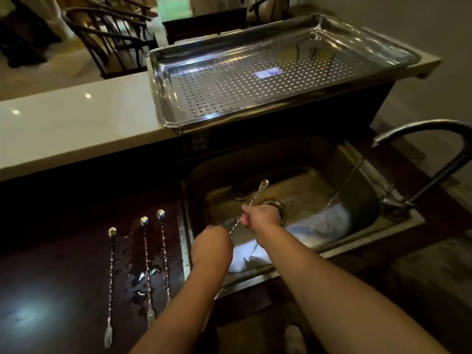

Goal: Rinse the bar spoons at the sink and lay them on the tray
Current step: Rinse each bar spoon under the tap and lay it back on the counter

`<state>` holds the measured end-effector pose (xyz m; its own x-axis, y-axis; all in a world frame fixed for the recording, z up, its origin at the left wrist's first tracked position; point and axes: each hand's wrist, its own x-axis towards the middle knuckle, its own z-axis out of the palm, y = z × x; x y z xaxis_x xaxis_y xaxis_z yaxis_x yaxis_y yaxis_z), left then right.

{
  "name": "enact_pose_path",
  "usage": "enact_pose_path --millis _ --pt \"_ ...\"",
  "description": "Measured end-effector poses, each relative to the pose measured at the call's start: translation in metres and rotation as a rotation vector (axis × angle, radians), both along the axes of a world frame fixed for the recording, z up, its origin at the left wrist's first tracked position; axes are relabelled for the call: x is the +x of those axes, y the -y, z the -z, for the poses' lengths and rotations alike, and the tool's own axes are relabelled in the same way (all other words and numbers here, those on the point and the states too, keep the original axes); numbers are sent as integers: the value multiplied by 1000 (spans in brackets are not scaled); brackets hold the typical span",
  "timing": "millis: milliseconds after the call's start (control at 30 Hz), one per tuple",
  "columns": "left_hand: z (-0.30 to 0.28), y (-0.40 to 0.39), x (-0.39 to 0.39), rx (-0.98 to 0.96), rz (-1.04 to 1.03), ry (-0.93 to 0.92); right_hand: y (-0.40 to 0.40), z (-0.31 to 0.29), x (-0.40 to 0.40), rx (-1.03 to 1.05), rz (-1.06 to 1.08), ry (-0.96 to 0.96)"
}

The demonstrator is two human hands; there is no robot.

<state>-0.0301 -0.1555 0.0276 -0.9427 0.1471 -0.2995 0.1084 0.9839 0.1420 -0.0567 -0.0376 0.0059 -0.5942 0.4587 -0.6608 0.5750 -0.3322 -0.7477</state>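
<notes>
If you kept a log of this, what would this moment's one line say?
step: rinsing | both hands: left hand, right hand hold bar spoon over sink | three spoons wait on counter | tray bare

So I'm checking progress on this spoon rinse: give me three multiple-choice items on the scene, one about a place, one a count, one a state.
1. Where is the held bar spoon?
A on the tray
B over the sink
C on the white counter

2. How many bar spoons lie on the dark counter?
A one
B three
C five

3. What does the perforated tray hold?
A no spoons
B two spoons
C a cloth

Answers: 1 B, both hands grip it above the sink; 2 B, three lie side by side; 3 A, its floor carries only a sticker.
</notes>
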Motion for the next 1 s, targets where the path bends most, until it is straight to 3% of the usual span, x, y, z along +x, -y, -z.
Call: enact_pose_path --millis 100,200,267,400,467,667,1000 --pt "-1 -28 5 59 6 -114 -28 5 5 -70 86 -24" --pt "1 -57 18 388 -63 -280 -53 8 8 -152 181 -71" --pt "8 -82 28 664 -210 -138 -69 9 10 -178 223 -94" --pt "30 -128 27 1492 -865 395 -95 11 14 -231 312 -121" --pt "39 -145 22 1729 -1049 471 -105 13 16 -257 344 -117" --pt "47 -176 11 1849 -1189 408 -127 27 31 -316 419 -39" --pt "50 -201 15 1675 -1265 317 -145 34 39 -323 491 45"
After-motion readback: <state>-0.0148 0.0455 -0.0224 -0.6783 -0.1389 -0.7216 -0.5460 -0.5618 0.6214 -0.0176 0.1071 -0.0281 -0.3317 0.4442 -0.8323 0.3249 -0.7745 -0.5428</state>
